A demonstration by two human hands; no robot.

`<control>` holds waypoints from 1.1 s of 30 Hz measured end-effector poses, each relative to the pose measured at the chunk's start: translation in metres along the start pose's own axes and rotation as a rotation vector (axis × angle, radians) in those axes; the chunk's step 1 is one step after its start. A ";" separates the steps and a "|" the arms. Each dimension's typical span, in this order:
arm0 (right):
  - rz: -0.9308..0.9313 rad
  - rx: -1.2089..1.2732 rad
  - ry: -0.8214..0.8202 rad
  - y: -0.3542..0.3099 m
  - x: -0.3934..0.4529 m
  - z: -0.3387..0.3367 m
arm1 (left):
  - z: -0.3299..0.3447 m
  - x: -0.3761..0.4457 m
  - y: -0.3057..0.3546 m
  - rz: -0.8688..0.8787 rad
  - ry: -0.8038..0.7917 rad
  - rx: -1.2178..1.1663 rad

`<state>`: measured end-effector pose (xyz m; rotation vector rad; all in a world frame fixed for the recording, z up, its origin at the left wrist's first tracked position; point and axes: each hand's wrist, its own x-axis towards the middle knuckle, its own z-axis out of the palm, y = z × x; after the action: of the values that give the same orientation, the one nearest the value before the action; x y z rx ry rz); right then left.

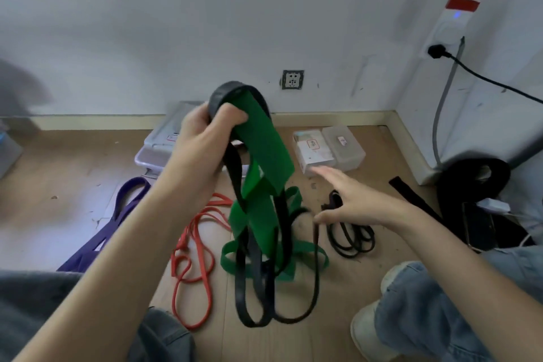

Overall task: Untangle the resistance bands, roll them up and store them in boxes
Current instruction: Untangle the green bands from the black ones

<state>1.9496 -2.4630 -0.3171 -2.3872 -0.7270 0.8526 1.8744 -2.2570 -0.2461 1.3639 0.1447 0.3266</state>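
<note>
Floor: pale wood-look planks (73,173), scuffed and speckled with bits, running to a cream skirting board.
Walls: white, marked, meeting in a corner at right; a socket (292,79) sits low on the back wall, and a black plug (437,51) with its cable hangs from a white unit on the side wall.
Left hand: up high, left hand (202,138) clenched round the top of the tangle, gripping the green band (264,144) and the black band (235,91) together.
Green band: wide, flat, matte; it drapes down in twisted folds and its lower loops rest on the floor.
Black band: narrower, rubbery, threaded through the green one, its long loops trailing to the floor near the knees.
Right hand: right hand (352,200) open, fingers spread, holding nothing, just beside the hanging loops.
Red band: thin red band (194,247) lying loose in curls, left of the tangle.
Purple band: flat purple band (117,214) further left on the floor.
Thin black band: a thin black band (351,239) coiled at right.
Boxes: a clear lidded box (164,144) behind the left hand; two small translucent boxes (329,150) by the wall.
</note>
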 end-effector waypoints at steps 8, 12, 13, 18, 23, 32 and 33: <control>-0.149 0.250 -0.127 -0.008 0.021 0.050 | 0.006 0.001 0.000 -0.210 -0.009 -0.238; -0.215 0.070 0.089 -0.002 0.029 0.053 | 0.003 0.002 0.006 -0.183 -0.103 -0.176; -0.183 0.127 0.117 -0.001 0.029 0.045 | 0.001 0.003 0.006 -0.175 -0.078 -0.126; -0.177 0.374 -0.062 -0.002 0.024 0.026 | -0.001 0.004 -0.001 -0.269 -0.064 -0.055; -0.354 0.215 -0.049 -0.021 0.031 0.058 | -0.003 0.005 0.001 -0.242 -0.162 -0.095; -0.085 0.162 0.399 0.000 0.017 0.002 | -0.031 0.023 -0.023 0.125 0.011 0.625; -0.113 0.187 0.425 -0.001 0.014 -0.003 | -0.030 0.025 -0.027 0.176 0.034 0.691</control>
<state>1.9607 -2.4542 -0.3204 -2.2280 -0.5747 0.3298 1.8927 -2.2254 -0.2763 2.0625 0.1744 0.4728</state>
